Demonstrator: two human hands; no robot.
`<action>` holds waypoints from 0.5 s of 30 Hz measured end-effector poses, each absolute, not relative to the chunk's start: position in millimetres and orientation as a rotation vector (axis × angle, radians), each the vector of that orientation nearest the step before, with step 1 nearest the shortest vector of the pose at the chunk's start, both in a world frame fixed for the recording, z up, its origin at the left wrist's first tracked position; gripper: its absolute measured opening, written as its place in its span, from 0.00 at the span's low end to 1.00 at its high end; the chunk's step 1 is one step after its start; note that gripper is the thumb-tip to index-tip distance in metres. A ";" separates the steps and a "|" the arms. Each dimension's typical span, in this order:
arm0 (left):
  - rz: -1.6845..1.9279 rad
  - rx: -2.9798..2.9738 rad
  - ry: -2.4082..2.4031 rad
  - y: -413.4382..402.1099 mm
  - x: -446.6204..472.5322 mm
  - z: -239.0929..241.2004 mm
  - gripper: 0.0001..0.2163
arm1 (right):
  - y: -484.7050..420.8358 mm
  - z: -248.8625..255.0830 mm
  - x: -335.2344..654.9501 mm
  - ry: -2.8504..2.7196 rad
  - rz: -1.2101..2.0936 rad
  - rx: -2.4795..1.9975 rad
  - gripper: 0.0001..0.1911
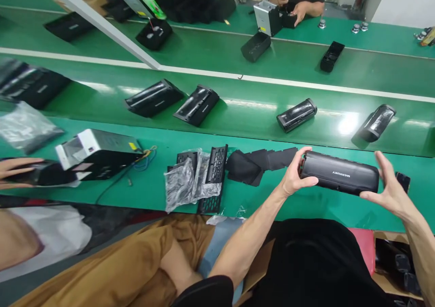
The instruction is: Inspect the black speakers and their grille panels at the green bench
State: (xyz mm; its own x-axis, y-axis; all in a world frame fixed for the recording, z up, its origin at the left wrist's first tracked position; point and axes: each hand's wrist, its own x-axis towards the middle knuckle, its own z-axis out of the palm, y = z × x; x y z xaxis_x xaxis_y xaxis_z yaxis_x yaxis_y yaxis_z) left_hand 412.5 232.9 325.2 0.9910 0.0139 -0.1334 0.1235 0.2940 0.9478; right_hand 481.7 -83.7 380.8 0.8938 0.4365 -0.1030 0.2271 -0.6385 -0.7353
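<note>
The person holds a black speaker (340, 178) lengthwise between both hands, just above the green worktop (306, 207) at its near edge. The left hand (295, 176) cups the left end cap, thumb over the top and fingers wrapped behind; the right hand (389, 187) presses the right end with an open palm, its fingers spread and only partly closed, so the grasp there looks more like a squeeze than a clench. That is the weak point: the shell looks smooth and rounded, and if either palm eases off, the speaker could slip and drop onto the worktop or roll off the near edge toward the lap. A small dark piece (403, 180) lies just behind the right hand and could be knocked. To the left, grilles in plastic wrap (195, 180) and a heap of black cloth (254, 164) sit near, and a sweeping elbow could drag them.
</note>
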 end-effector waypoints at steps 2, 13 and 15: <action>-0.045 1.267 0.129 234.2 410.3 325.0 0.50 | -91.7 373.5 474.0 -0.294 0.474 -2.092 0.68; -0.119 1.300 0.275 228.9 419.0 309.4 0.47 | -83.1 347.0 465.8 0.133 0.564 -1.791 0.54; -0.311 1.307 0.420 225.5 423.5 295.3 0.41 | -82.0 334.4 469.1 0.351 0.757 -1.685 0.52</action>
